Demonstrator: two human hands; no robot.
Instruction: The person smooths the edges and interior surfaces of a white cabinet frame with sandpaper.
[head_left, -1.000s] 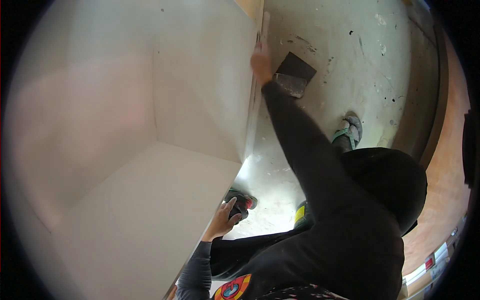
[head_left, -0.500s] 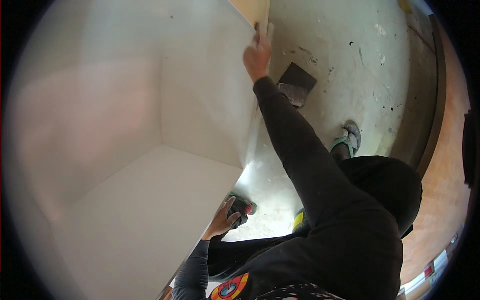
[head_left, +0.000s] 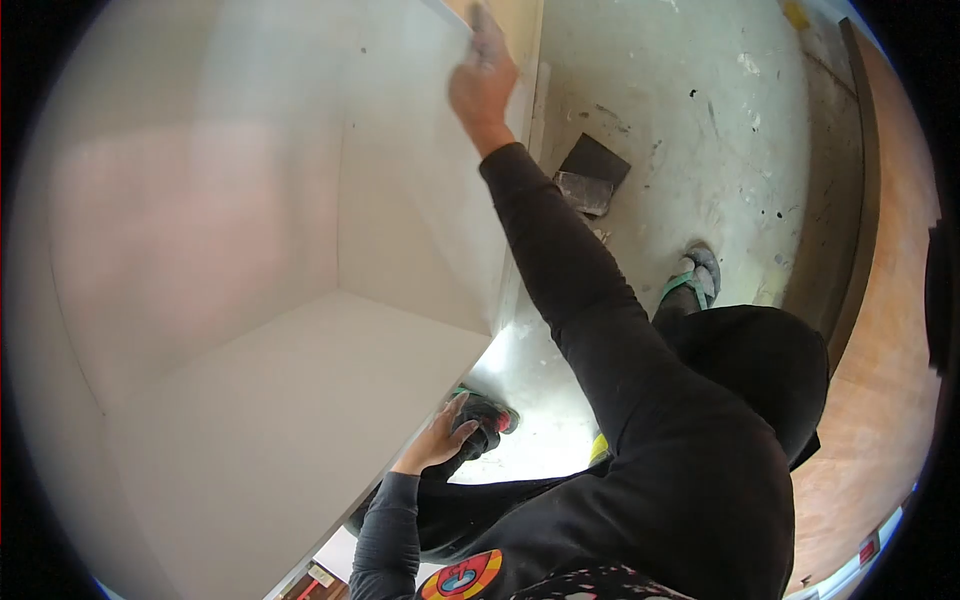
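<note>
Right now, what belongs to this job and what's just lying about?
Seemingly in use:
white box
right hand, at its far edge
left hand, at its near edge

Seemingly lying about:
dark piece on the floor
grey piece against it

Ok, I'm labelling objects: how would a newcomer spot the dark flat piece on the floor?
Find the big white box-like unit, then the pale floor to its right in the picture. Beside the outstretched right sleeve lies the dark flat piece. It is darker than the scuffed piece at its lower edge.
</note>
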